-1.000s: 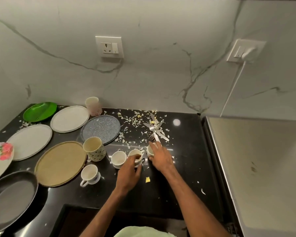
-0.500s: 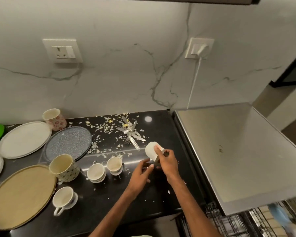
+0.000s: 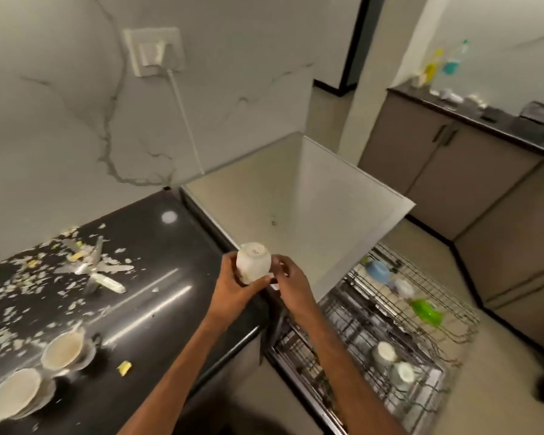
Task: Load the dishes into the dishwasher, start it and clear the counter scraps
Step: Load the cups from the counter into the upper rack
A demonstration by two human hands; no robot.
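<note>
Small white ceramic cup [image 3: 253, 262]: upside down, above the black glossy surface's [image 3: 157, 277] edge.
Left hand [image 3: 233, 285]: fingers curled round the cup.
Right hand [image 3: 291, 282]: fingers pinching its side.

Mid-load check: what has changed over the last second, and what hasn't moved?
The right hand lifted the white cup off the counter beside the cutlery, carried it right toward the pulled-out dishwasher racks and turned it base-up. The left hand left another cup on the counter and now grips this one too. Unmoved: the counter cups, cutlery and scraps.
</note>
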